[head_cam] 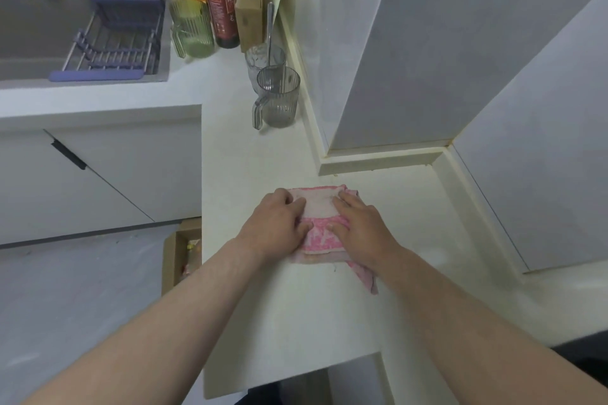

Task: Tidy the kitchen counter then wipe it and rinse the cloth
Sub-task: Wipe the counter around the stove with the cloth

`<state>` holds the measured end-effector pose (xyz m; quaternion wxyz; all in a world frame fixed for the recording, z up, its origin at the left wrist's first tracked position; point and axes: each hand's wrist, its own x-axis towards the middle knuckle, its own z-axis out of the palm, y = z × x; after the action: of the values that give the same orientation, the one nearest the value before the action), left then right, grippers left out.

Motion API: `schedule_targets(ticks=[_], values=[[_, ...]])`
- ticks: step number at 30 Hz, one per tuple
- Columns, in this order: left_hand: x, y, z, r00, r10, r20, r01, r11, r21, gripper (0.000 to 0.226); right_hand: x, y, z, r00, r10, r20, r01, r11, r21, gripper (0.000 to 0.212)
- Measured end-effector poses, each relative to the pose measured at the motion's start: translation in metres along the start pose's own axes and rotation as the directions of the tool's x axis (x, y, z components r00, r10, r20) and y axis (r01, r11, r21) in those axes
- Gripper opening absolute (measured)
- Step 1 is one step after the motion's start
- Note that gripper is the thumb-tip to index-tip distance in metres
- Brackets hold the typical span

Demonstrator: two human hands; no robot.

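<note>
- Pink and white, folded: the cloth [324, 227] lies flat on the pale counter [296, 306], near the corner where the wall steps out.
- Left hand [276, 223] presses down on the cloth's left side, fingers laid out over it, gripping nothing.
- Right hand [360, 233] lies flat on the right side, fingers straight, palm down; a loose cloth corner trails out beneath the wrist.
- The two hands sit close together, a strip of cloth showing between them.
- Further back by the wall stands a grey ribbed mug [279, 99], just in front of a clear glass [263, 59] with a spoon in it.
- Beyond those, a green jug [194, 33] and a dark bottle [222, 0] stand beside the sink [39, 43].
- A purple rack [115, 39] sits across the sink.
</note>
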<state>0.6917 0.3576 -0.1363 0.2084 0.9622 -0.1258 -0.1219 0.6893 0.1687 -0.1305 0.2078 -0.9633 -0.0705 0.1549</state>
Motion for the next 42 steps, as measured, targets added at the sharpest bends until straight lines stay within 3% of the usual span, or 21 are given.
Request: schedule_targets(ticks=[10, 16, 33, 42], values=[[0.031, -0.005, -0.013, 0.999, -0.019, 0.046, 0.02, 1.0, -0.01, 0.051, 0.032, -0.002, -0.016, 0.999, 0.004, 0.037, -0.003, 1.0, -0.018, 0.059], [0.023, -0.003, -0.012, 0.998, -0.03, 0.05, 0.032, 0.999, -0.04, 0.043, 0.022, 0.002, -0.015, 0.999, 0.0, 0.047, -0.001, 1.0, 0.019, 0.059], [-0.115, 0.028, 0.029, 0.994, -0.102, 0.035, 0.104, 0.994, -0.037, 0.037, -0.099, 0.003, 0.029, 0.981, -0.098, 0.165, 0.096, 0.995, 0.02, 0.068], [-0.176, 0.035, 0.041, 0.986, -0.166, 0.007, 0.167, 0.986, -0.019, 0.046, -0.142, -0.012, 0.048, 0.969, -0.151, 0.198, 0.148, 0.989, 0.027, 0.066]])
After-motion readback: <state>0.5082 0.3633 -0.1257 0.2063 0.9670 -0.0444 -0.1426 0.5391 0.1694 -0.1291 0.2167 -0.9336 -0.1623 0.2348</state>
